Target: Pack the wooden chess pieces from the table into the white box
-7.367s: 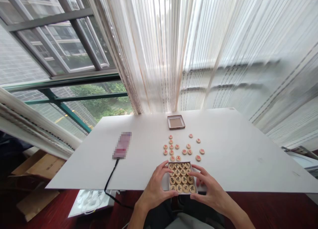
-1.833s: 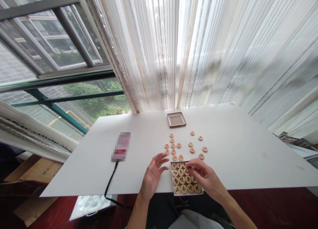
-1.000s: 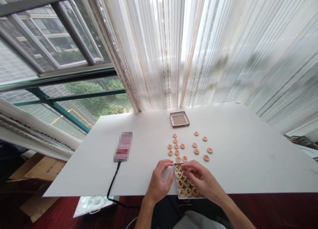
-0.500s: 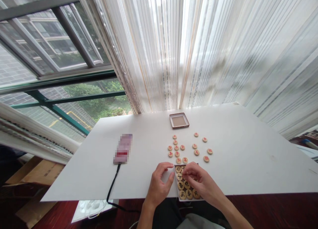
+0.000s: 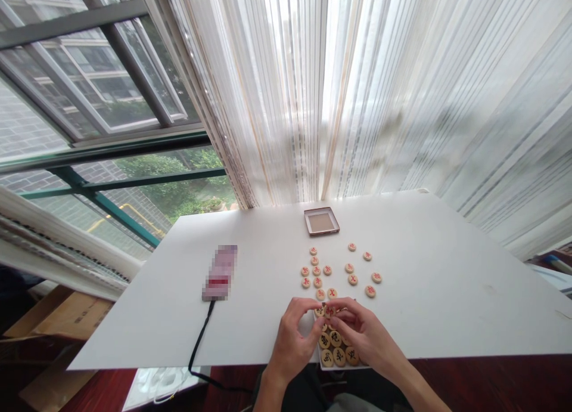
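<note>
On the worktop (image 5: 268, 245), the left hand (image 5: 290, 340) has just come closer, with its grip apart around the far left corner of the box (image 5: 342, 368), and the right hand (image 5: 375, 335) has its grip together on a red piece (image 5: 329, 312), so both hands work at one small spot. The box, with black pieces (image 5: 326, 357) inside, is at the near edge; the lid (image 5: 322, 232) lies near the far edge, with loose pieces (image 5: 376, 277) between them.
</note>
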The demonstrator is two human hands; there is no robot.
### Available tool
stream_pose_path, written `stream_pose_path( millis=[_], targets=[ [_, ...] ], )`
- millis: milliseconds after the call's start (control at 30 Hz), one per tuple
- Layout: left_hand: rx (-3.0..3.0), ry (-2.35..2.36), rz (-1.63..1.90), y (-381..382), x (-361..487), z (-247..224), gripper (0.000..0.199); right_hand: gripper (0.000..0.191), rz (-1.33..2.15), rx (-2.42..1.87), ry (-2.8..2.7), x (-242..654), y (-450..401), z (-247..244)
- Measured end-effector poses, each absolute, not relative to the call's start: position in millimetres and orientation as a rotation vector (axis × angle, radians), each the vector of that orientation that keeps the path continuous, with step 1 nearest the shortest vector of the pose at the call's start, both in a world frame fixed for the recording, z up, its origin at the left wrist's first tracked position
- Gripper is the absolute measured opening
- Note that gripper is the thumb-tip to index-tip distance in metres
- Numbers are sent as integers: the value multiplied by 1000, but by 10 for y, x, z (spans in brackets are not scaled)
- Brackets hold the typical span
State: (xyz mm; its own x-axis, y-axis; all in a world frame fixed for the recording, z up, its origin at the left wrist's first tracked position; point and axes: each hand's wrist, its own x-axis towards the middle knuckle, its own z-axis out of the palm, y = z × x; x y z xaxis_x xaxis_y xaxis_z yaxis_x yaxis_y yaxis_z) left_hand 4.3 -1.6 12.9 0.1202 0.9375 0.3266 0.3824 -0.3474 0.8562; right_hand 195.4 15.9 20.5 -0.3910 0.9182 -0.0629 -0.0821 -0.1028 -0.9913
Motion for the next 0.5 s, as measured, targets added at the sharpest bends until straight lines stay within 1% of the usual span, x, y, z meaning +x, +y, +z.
stream_pose_path(
  millis=[333, 500],
  targets=[
    [1733, 1259, 1157, -37, 110, 201, 21, 37, 1521, -1017, -1477, 1955, 137, 305],
    [1745, 1274, 1175, -56, 117, 195, 15, 31, 1384, -1061, -1607, 1981, 120, 265]
  ],
)
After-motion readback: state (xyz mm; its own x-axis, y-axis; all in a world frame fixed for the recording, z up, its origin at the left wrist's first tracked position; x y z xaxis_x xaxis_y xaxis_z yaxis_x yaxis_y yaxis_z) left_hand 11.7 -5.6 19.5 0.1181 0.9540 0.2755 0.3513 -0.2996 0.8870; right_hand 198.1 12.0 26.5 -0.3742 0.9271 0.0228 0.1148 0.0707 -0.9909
